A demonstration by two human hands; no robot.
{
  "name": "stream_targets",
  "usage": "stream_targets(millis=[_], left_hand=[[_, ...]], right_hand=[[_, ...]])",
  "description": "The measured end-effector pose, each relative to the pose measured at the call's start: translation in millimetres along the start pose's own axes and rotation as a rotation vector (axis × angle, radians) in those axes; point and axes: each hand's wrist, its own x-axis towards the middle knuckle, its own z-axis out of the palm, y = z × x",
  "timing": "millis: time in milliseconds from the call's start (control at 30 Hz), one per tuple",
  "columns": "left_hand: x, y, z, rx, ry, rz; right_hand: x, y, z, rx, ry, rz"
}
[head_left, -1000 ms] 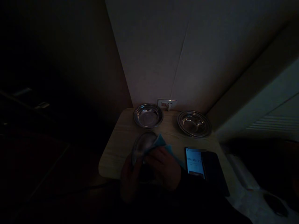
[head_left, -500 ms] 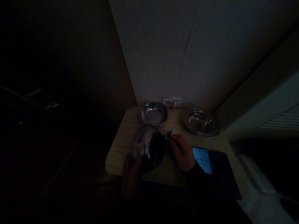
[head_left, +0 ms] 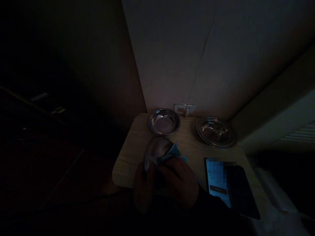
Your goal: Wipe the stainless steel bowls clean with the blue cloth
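A shiny metal bowl (head_left: 154, 149) is tilted above the near part of the small wooden table (head_left: 128, 164). My left hand (head_left: 143, 186) grips its near left rim, thumb on the inner side. My right hand (head_left: 178, 180) is closed on a light blue cloth (head_left: 174, 150) and presses it against the bowl, covering the bowl's right side. Dim light hides most of the fingers' detail. Just beyond lies another metal bowl (head_left: 163, 123), resting upright on the table.
Nested metal bowls (head_left: 216, 132) stand at the table's back right. A phone with a lit screen (head_left: 218, 180) in a dark folding cover (head_left: 242, 193) lies at the right. A wall socket (head_left: 185, 109) with a plug sits behind the table.
My right hand has moved left and nearer, bringing the cloth from beside the bowl onto it. The bowl has turned in my left hand. The phone's screen now shows a different page.
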Motion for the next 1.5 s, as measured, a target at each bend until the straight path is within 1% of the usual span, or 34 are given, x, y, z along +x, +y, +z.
stream_targets(millis=[67,133,167,267,300,400,433,500,533,633,667,733,800,933,1067,1100,1133,1200,1233,1300,1333,1433,1500], left_hand=[[-0.9,-2.2,0.5,0.028,-0.017,0.005],[-1.4,-5.4,0.7,0.043,-0.005,-0.01],[-1.3,-6.8,0.7,0.048,0.008,-0.02],[-0.3,-8.1,0.0,0.053,0.008,-0.008],[0.0,-7.6,-0.3,0.042,0.0,0.01],[-0.9,-5.0,-0.8,0.021,-0.004,0.035],[-1.7,-4.3,-0.8,0.033,0.001,0.008],[-3.1,-3.3,-0.6,0.027,-0.034,-0.015],[-3.5,-3.0,-0.5,0.028,-0.049,-0.002],[-3.9,-2.7,-0.5,0.001,-0.048,0.02],[-4.2,-2.7,-0.6,-0.003,-0.044,0.009],[-5.4,-2.9,-0.9,0.017,-0.059,-0.008],[-7.8,-3.3,-0.3,0.024,-0.077,-0.012],[-12.2,-4.5,3.6,0.064,-0.07,0.018],[-11.4,-3.7,4.6,0.077,-0.09,0.091],[-11.0,-2.8,4.6,0.06,-0.118,0.105],[-10.7,-1.7,4.6,0.048,-0.119,0.101],[-11.0,0.1,5.4,0.039,-0.11,0.072],[-11.5,0.5,6.0,0.025,-0.13,0.057],[-12.6,-0.4,7.1,0.005,-0.097,0.004],[-13.0,-1.6,7.3,-0.005,-0.089,-0.009],[-12.4,-7.8,4.5,-0.028,-0.058,-0.03],[-9.8,-13.0,-0.7,-0.031,-0.023,-0.041]], right_hand=[[11.1,9.0,-2.6,-0.026,-0.026,-0.01],[19.2,15.6,-4.8,-0.054,-0.037,0.006],[21.4,16.8,-5.6,-0.047,-0.058,-0.015],[22.8,14.9,-7.0,0.016,-0.148,-0.085],[22.6,13.9,-7.5,0.023,-0.16,-0.082],[22.6,13.2,-9.8,0.018,-0.146,-0.042],[22.5,13.6,-10.7,0.031,-0.165,-0.05],[21.8,14.6,-12.3,0.057,-0.196,-0.073],[21.1,15.0,-12.8,0.067,-0.2,-0.085],[17.6,13.9,-13.4,0.031,-0.15,-0.046],[16.5,13.0,-13.5,0.032,-0.156,-0.033],[16.4,11.9,-13.7,0.062,-0.192,-0.06],[21.6,14.1,-14.2,0.051,-0.227,-0.088],[41.3,20.3,-17.5,-0.027,-0.268,-0.059],[45.8,10.8,-23.8,0.045,-0.354,-0.116],[45.7,9.5,-24.8,0.048,-0.364,-0.111],[46.2,10.4,-25.1,0.072,-0.368,-0.119],[49.9,19.8,-22.3,0.123,-0.36,-0.072],[52.5,28.0,-19.2,0.153,-0.324,0.009],[56.2,48.0,-9.8,0.258,-0.254,0.126],[56.2,58.5,-4.1,0.311,-0.226,0.21],[45.3,86.3,12.6,0.431,-0.197,0.485],[29.6,99.4,19.3,0.446,-0.182,0.599]])
